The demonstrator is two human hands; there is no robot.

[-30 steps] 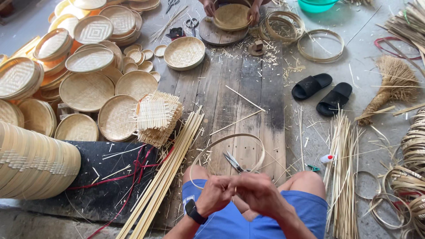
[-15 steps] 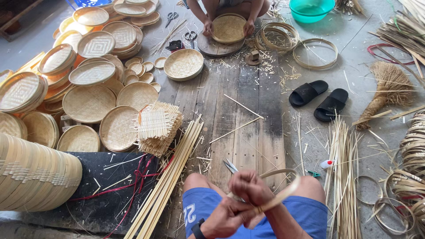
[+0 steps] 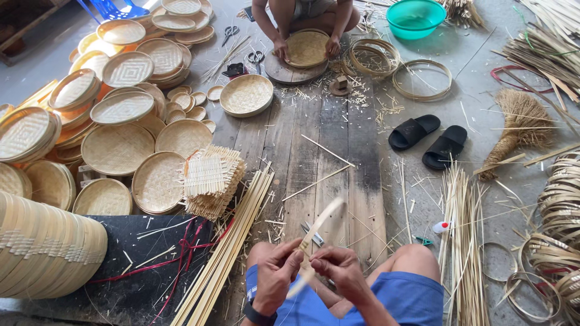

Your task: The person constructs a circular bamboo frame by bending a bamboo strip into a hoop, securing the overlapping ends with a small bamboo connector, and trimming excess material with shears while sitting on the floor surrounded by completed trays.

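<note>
The plank floor (image 3: 314, 151) fills the view. From nine to eleven o'clock lie stacks of woven trays (image 3: 118, 148), with a nested row of rims (image 3: 42, 253) at eight. A pile of square mats (image 3: 211, 178) sits left of centre, and a bundle of long splints (image 3: 226, 247) slants from there toward six. A second sheaf of splints (image 3: 462, 241) lies at four, finished hoops (image 3: 423, 78) at one, a green bowl (image 3: 417, 17) above them. Black sandals (image 3: 429, 140) rest at two, a straw whisk (image 3: 519, 124) just right of them. At twelve another person presses both hands on a round tray (image 3: 307, 47) set on a wooden disc.

At six, over blue shorts, the two hands meet. The left hand (image 3: 275, 274) is closed on a thin bamboo strip (image 3: 323, 220); the right hand (image 3: 341, 271) pinches the same strip just beside it, fingers narrow. The strip arcs up toward twelve and is blurred at its free end. A small pair of pliers (image 3: 311, 232) lies on the planks, just behind it.

By my reading, the step in hand is bending the strip into a hoop. Closing it would call for bringing the free end round to overlap the held end, keeping the curve even so that the strip does not kink or split.
</note>
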